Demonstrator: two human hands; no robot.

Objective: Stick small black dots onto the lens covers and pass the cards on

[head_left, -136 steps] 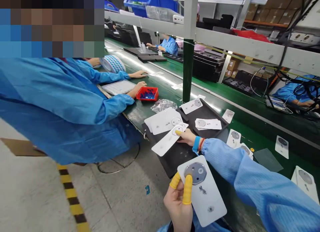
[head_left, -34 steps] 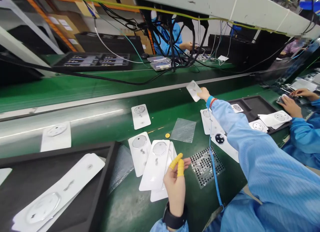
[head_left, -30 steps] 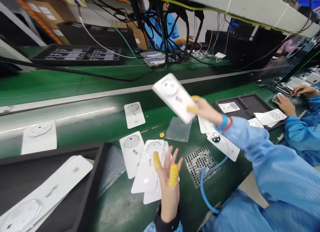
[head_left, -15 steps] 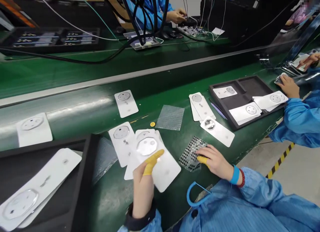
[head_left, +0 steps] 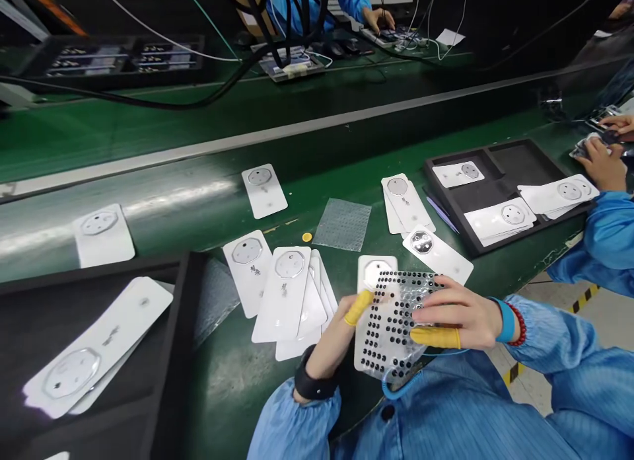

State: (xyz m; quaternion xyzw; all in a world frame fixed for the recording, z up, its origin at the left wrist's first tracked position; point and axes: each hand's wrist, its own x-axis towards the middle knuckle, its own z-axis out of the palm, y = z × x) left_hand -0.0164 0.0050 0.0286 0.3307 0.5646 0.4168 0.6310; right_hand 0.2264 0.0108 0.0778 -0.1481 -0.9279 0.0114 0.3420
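Note:
My left hand (head_left: 343,324), with a yellow finger cot on the thumb, grips a white phone back cover (head_left: 363,268) that has a round camera area at its top. In my right hand (head_left: 463,314), which also wears a yellow finger cot, is a clear sheet of small black dots (head_left: 396,314). The sheet lies over most of the held cover and hides it. Left of my hands is a fanned pile of white back covers (head_left: 287,301). Another back cover (head_left: 438,255), with dark camera rings, lies just beyond my right hand.
A black tray (head_left: 183,361) with covers stands at the left; a second divided tray (head_left: 495,179) is at the right, near a co-worker's hand (head_left: 605,166). A bubble-wrap piece (head_left: 343,224), a yellow disc (head_left: 307,237) and a purple stick (head_left: 442,213) lie on the green bench.
My left hand has moved right with a back cover, away from the pile. My right hand has lifted the dotted sheet off the bench and brought it over that cover. The view has shifted slightly.

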